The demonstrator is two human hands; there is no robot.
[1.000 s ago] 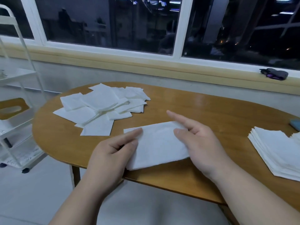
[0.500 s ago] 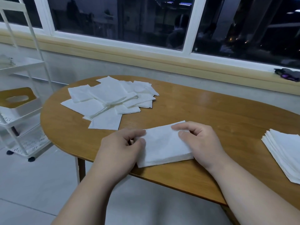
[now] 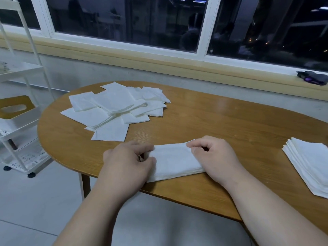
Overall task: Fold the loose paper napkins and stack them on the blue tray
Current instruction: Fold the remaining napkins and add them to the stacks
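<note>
left hand (image 3: pixel 124 164), right hand (image 3: pixel 217 157) pinch napkin (image 3: pixel 173 162) | box (image 3: pixel 17 111) on cart (image 3: pixel 26 162)

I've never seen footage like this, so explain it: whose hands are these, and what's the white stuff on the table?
No machine here: a person wears a camera on the head, looking down at their own bare hands. The left hand and right hand each pinch one end of a white napkin on the wooden table. Beyond it lies a loose pile of napkins; at the right sits a neat stack of folded ones.
</note>
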